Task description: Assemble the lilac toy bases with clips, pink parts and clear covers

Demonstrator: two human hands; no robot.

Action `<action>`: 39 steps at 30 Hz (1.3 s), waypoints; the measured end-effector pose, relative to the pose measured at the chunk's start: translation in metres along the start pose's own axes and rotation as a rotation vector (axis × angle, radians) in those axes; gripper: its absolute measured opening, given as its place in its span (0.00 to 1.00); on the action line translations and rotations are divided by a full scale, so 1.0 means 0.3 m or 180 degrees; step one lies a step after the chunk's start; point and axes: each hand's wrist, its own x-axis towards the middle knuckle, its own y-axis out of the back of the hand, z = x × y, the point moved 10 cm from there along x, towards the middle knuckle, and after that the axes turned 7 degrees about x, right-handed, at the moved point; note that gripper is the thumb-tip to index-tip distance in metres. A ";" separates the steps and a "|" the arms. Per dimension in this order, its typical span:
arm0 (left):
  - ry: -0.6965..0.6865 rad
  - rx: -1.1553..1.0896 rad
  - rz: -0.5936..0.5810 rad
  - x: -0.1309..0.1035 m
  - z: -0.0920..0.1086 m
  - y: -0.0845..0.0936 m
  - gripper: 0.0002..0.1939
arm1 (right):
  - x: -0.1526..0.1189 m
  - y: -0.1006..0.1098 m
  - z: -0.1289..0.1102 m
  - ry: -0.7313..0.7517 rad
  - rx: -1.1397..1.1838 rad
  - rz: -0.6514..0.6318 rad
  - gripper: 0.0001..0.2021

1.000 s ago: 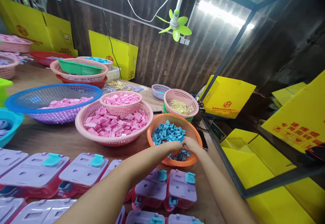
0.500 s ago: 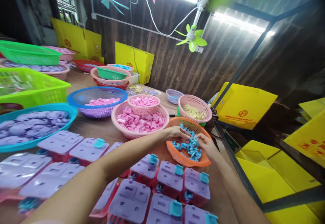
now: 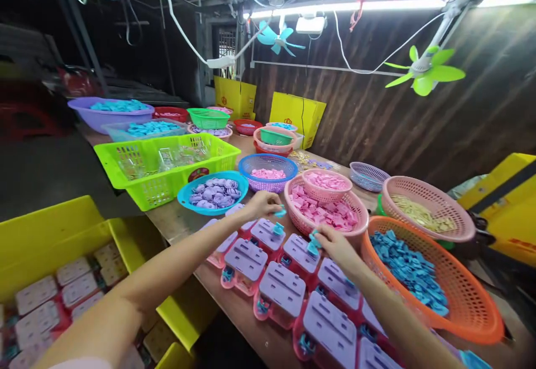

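No longer in the orange basket (image 3: 463, 282), the left hand (image 3: 263, 204) pinches a blue clip (image 3: 281, 211), the right hand (image 3: 336, 246) another, over purple-lidded boxes (image 3: 282, 285); a pink basket (image 3: 298, 219) stands just beyond.

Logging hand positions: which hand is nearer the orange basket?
Right. The right hand is just left of the orange basket; the left hand is farther left.
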 end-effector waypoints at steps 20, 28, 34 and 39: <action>-0.0559 0.1442 -0.0385 -0.008 -0.307 0.076 0.07 | 0.121 -0.431 0.051 0.0363 -0.1491 -0.0254 0.11; -0.0677 0.1645 -0.0414 -0.021 -0.302 0.045 0.06 | 0.228 -0.616 -0.029 0.0573 -0.1673 0.0102 0.12; -0.0659 0.1686 -0.0458 -0.026 -0.296 0.048 0.05 | 0.290 -0.749 -0.046 0.0608 -0.1766 0.0272 0.10; -0.0730 0.1534 -0.0468 -0.026 -0.285 0.054 0.05 | 0.311 -0.800 -0.051 0.0814 -0.1825 0.0222 0.12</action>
